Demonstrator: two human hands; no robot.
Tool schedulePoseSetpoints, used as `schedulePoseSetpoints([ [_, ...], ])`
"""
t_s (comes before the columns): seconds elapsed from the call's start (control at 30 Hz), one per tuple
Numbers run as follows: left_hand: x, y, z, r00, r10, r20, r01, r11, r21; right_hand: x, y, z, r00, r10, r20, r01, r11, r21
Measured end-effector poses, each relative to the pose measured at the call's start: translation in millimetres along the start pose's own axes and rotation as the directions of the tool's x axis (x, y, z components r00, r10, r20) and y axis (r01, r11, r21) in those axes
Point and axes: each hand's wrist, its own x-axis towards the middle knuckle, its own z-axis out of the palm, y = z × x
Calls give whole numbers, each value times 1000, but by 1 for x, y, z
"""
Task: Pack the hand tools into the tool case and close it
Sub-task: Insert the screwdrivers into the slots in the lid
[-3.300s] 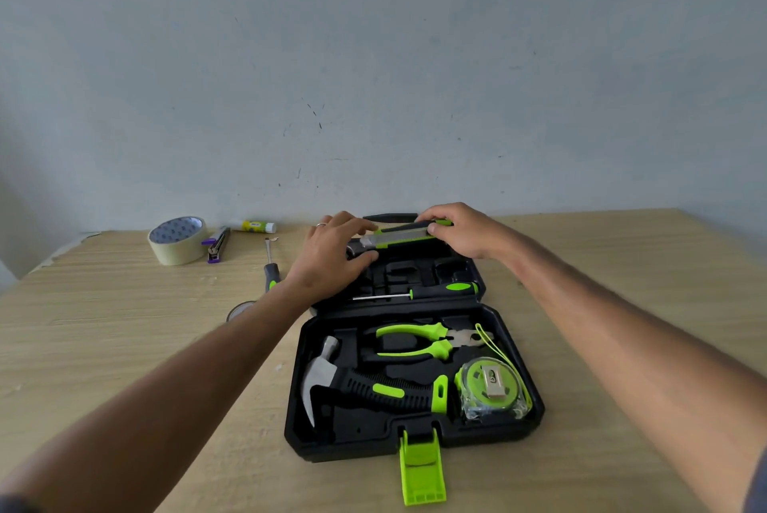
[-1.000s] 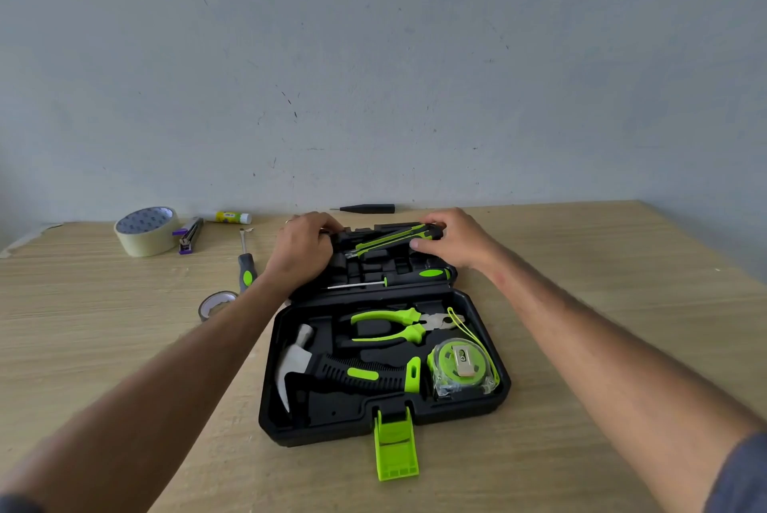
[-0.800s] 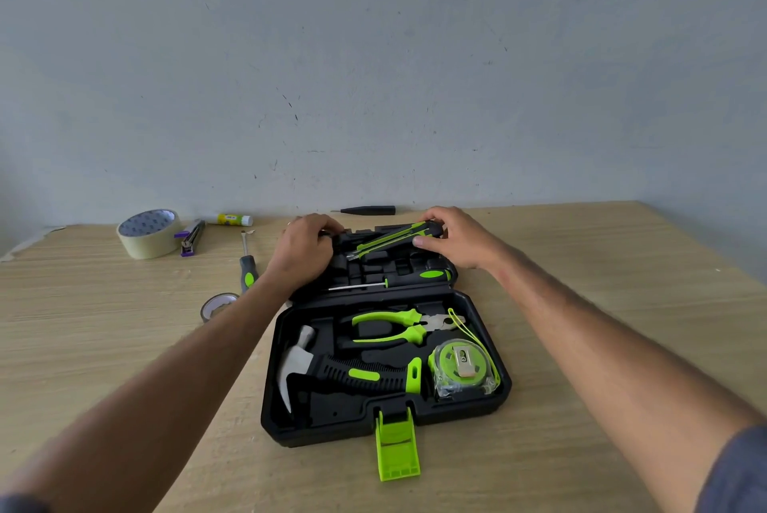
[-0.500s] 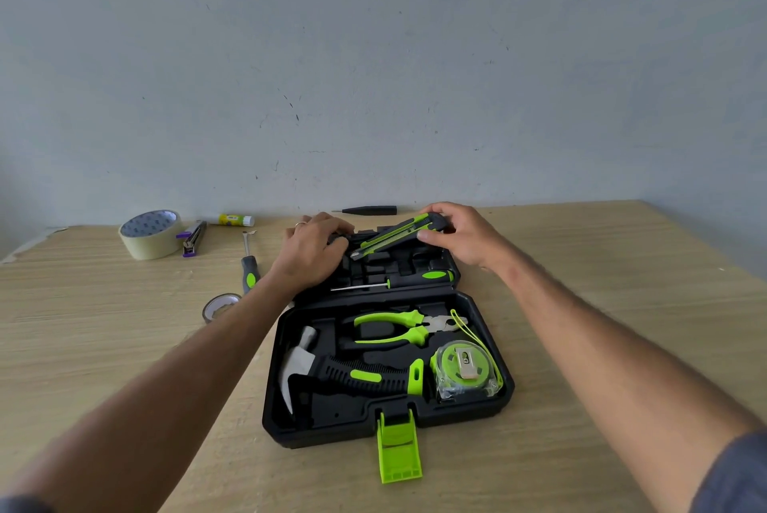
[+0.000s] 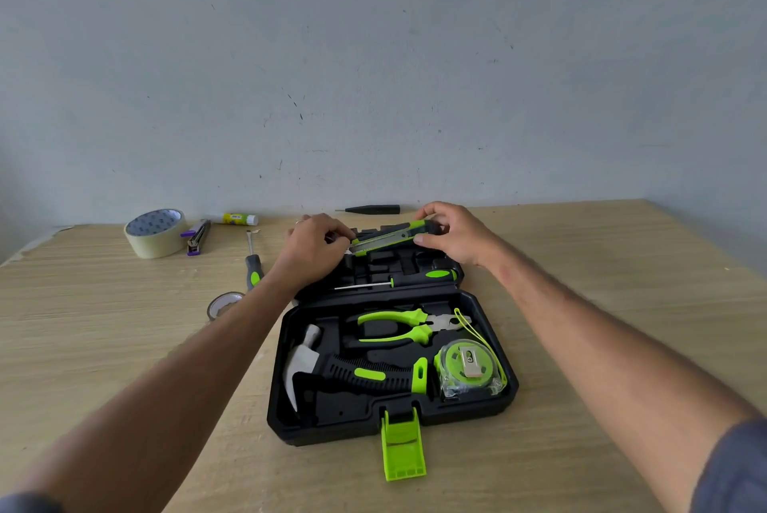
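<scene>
A black tool case [image 5: 508, 396] lies open on the wooden table, its green latch [image 5: 403, 446] hanging toward me. The near half holds a hammer [image 5: 332, 367], green pliers [image 5: 406, 325] and a tape measure [image 5: 469, 365]. A thin screwdriver [image 5: 415, 279] lies in the far half. Both hands hold a green and grey utility knife [image 5: 388, 237] just above the far half. My left hand [image 5: 315, 251] pinches its left end. My right hand [image 5: 452, 232] grips its right end.
Left of the case lie a green-handled screwdriver [image 5: 253, 267] and a small tape roll [image 5: 224, 303]. Further left are a masking tape roll [image 5: 155, 232], a stapler [image 5: 198, 236] and a glue stick [image 5: 236, 218]. A black pen-like tool [image 5: 371, 209] lies by the wall.
The knife has been lifted a little off the far half of the case. My left hand has shifted from the case's edge onto the knife's left end.
</scene>
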Motion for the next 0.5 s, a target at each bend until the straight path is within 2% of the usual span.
schedulePoseSetpoints([
  [0.07,0,0,2,999,48,-16,-46,996,81,4,4,1,999,-10,-49,3,991,-136],
  [0.2,0,-3,3,994,110,-14,-106,983,151,8,7,8,990,-87,-112,55,963,-265],
  [0.33,0,-2,4,990,143,-4,-140,969,203,10,7,10,992,-38,-124,10,975,-223],
  [0.43,-2,-1,5,987,160,35,-163,955,249,13,7,12,979,-5,-206,-46,969,-242],
  [0.5,-4,1,6,982,179,60,-189,941,280,14,8,14,964,96,-246,-148,968,-203],
])
